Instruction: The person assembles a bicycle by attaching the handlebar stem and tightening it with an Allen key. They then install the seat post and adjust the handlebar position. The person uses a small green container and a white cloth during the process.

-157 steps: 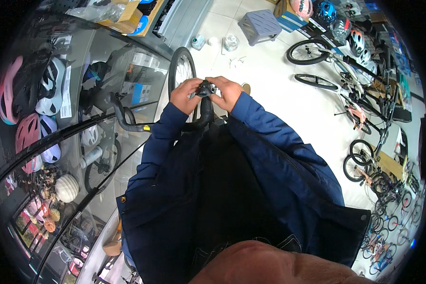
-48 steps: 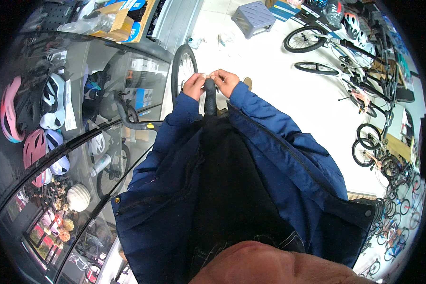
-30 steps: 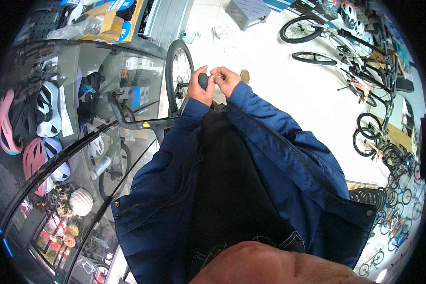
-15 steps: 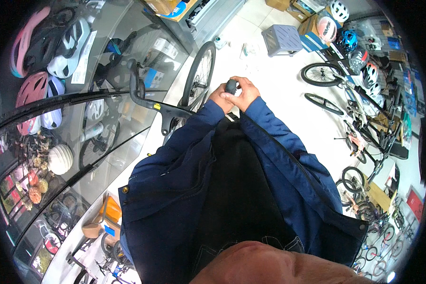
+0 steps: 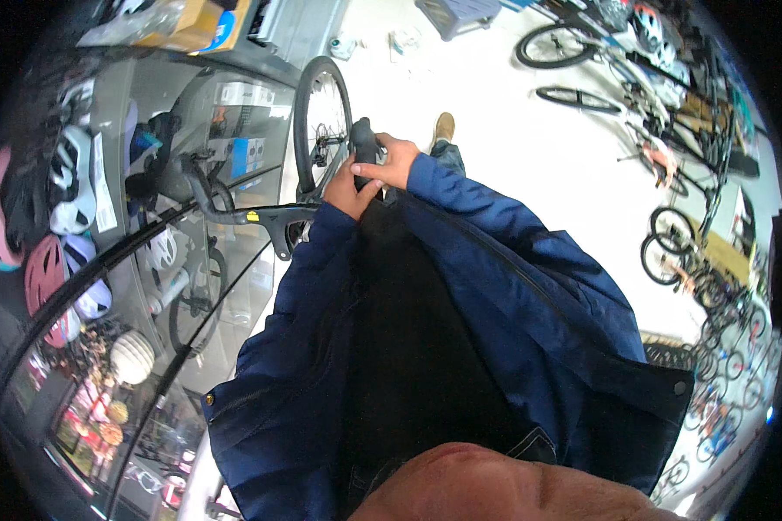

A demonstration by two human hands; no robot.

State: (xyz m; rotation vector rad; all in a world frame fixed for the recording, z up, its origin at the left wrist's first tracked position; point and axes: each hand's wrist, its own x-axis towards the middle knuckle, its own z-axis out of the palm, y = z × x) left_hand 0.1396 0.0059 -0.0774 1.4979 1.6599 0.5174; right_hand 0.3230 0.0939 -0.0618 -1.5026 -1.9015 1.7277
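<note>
Both of my hands are closed around the black brake hood [image 5: 364, 141] on the right side of a bicycle's drop handlebar [image 5: 274, 214]. My left hand [image 5: 347, 193] grips its near left side, thumb lying across the rubber. From the right, my right hand [image 5: 396, 163] wraps it, with its thumb also on top. Most of the hood's lower part is hidden by my fingers. The bar's other drop, wrapped in black tape, curves away to the left with no hand on it. Ahead of the bar stands the bicycle's wheel [image 5: 323, 122] with a black tyre.
A glass display case [image 5: 235, 156] with helmets [image 5: 50, 282] and boxes stands close on the left. Several bicycles [image 5: 669, 165] line the right side. At the far end are a grey stool [image 5: 459, 16] and a cardboard box [image 5: 191, 26]. A brown shoe [image 5: 445, 127] is on the pale floor.
My view has swung, so the hands and handlebar sit further left. The hood now shows more of its length between my hands. A shoe and trouser leg have come into sight.
</note>
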